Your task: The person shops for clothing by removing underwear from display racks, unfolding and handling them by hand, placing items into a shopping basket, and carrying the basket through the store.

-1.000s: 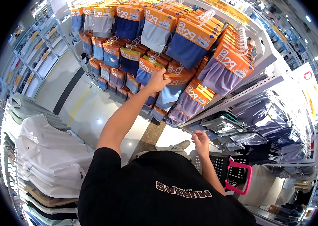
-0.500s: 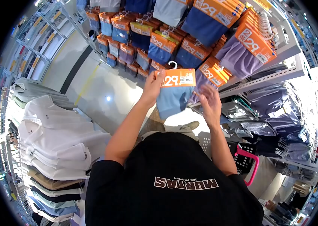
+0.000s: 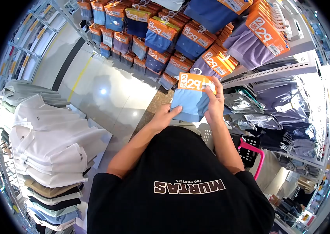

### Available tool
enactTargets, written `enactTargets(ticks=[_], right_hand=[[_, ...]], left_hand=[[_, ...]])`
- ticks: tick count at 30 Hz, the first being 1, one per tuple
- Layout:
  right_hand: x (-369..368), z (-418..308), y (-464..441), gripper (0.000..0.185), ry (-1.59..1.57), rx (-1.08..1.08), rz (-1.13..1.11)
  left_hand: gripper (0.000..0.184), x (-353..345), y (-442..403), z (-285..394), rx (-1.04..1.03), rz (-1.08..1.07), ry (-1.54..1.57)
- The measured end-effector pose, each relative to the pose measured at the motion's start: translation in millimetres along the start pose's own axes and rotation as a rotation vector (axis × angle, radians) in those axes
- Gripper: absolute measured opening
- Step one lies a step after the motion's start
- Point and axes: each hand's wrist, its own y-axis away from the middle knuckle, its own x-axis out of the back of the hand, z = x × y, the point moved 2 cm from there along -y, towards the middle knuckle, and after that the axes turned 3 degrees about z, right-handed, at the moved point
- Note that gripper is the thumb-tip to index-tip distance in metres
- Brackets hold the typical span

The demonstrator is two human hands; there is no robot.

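White shirts [image 3: 51,132] hang left of my left hand [image 3: 161,118], which pinches the pack [image 3: 190,102] at its lower left. The pack is between my hands; my right hand [image 3: 215,102] grips its card [image 3: 191,81], a basket [image 3: 247,152] farther right.

On my remote feed I have the light blue garment [image 3: 190,102] spread between both hands, its orange card [image 3: 186,82] uppermost, printed 29, with a white hook [image 3: 198,69] above. My left hand [image 3: 162,118] pinches its lower left edge; my right hand [image 3: 215,102] grips the card's right end.
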Motion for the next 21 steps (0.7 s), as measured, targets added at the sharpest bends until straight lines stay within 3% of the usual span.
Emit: enactTargets(ticks=[4, 5, 9, 15, 18, 19, 21], right_hand=[[14.3, 7.8, 3.7, 0.027, 0.229, 0.040, -0.059], [14.9, 12.2, 6.6, 0.015, 0.224, 0.092, -0.097], [13.6, 14.5, 27.2, 0.006, 0.397, 0.093, -0.217], [-18.3, -9.5, 50.7, 0.043, 0.675, 0.272, -0.419], [-7.8, 7.2, 42.6, 0.045, 0.712, 0.252, -0.372], [-3.2, 13.2, 38.0, 0.037, 0.735, 0.366, -0.344], [7.2, 20.9, 31.3, 0.031, 0.699, 0.223, -0.263]], left_hand=[[0.033, -12.7, -1.8, 11.7, -0.111, 0.083, 0.053], [0.032, -16.7, -2.2, 18.4, -0.119, 0.119, 0.085], [0.032, -17.1, -16.6, 21.0, -0.137, 0.274, 0.169], [0.038, -14.5, -31.6, 14.7, -0.212, 0.390, 0.139], [0.038, -18.0, -25.0, 22.1, -0.142, 0.319, 0.105], [0.038, -19.4, -20.6, 25.8, -0.108, 0.289, 0.080], [0.037, -20.4, -16.4, 28.5, -0.227, 0.254, -0.126]])
